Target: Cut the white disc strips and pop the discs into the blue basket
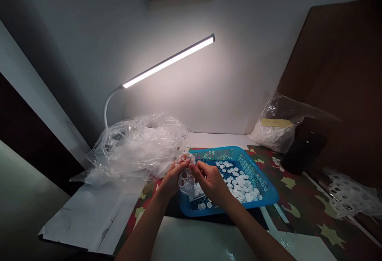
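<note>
A translucent white plastic sheet with round holes (186, 182) is gripped in my left hand (172, 176), thumb on top, over the left side of the basket. My right hand (213, 183) is closed in a pinch against the sheet's right edge. What lies between its fingertips is too small and hidden to name. Below both hands stands a blue plastic basket (270, 191) with perforated walls. Many small white round discs (241, 185) are spread inside it, mostly toward the right.
Clear plastic bags (143, 141) are heaped at the left beneath a lit lamp (170, 62). A bag of white pieces (273, 135) and a black object (303, 145) stand back right. More holed white sheets (355, 197) lie far right. Several discs (277, 163) rest on the patterned cloth.
</note>
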Available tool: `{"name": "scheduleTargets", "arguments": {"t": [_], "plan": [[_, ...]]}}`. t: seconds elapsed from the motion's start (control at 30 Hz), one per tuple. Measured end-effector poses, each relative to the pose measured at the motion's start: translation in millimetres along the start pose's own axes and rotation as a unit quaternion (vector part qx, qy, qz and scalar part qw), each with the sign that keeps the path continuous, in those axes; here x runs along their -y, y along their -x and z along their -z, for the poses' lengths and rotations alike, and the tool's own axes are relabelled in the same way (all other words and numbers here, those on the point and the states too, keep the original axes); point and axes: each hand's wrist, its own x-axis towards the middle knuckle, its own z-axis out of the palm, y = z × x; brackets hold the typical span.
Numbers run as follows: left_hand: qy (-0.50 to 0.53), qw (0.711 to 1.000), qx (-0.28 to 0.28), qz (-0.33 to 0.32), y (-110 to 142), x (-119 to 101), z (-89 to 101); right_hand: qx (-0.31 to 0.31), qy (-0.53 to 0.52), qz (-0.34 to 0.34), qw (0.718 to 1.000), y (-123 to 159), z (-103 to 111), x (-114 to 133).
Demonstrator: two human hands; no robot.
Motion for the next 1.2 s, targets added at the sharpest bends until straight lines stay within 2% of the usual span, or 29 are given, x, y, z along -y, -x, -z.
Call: {"name": "scheduleTargets", "arguments": {"t": [0.17, 0.27, 0.47, 0.57, 0.7, 0.77, 0.83, 0.93, 1.0, 1.2], "plan": [[0.023, 1.000, 0.005, -0.003, -3, 5, 0.9, 0.018, 0.004, 0.032, 0.999, 5, 2, -5], [0.044, 0.999, -0.006, -0.014, -10, 8, 2.9, 0.026, 0.043, 0.073, 0.996, 9, 3, -6], [0.029, 0.999, -0.033, -0.031, -20, 4, 10.4, 0.107, 0.076, 0.162, 0.978, 17, 7, -5], [-0.010, 0.998, -0.042, -0.053, -17, 3, 8.6, 0.063, 0.114, 0.140, 0.982, 16, 10, -8], [-0.080, 0.992, -0.052, -0.085, -10, 9, 2.5, -0.004, 0.125, 0.059, 0.990, 10, 13, -12], [-0.113, 0.986, -0.055, -0.110, -7, 12, 0.3, -0.013, 0.112, 0.024, 0.993, 9, 13, -11], [-0.141, 0.979, -0.054, -0.135, -5, 13, -1.6, 0.009, 0.113, 0.005, 0.993, 9, 13, -10], [-0.169, 0.972, -0.048, -0.154, -2, 13, -4.6, 0.070, 0.112, 0.008, 0.991, 11, 11, -10], [-0.173, 0.972, -0.051, -0.152, -1, 13, -6.0, 0.089, 0.092, 0.016, 0.992, 11, 11, -11], [-0.130, 0.980, -0.095, -0.120, -8, 12, -0.7, 0.084, 0.061, 0.095, 0.990, 14, 8, -10]]}}
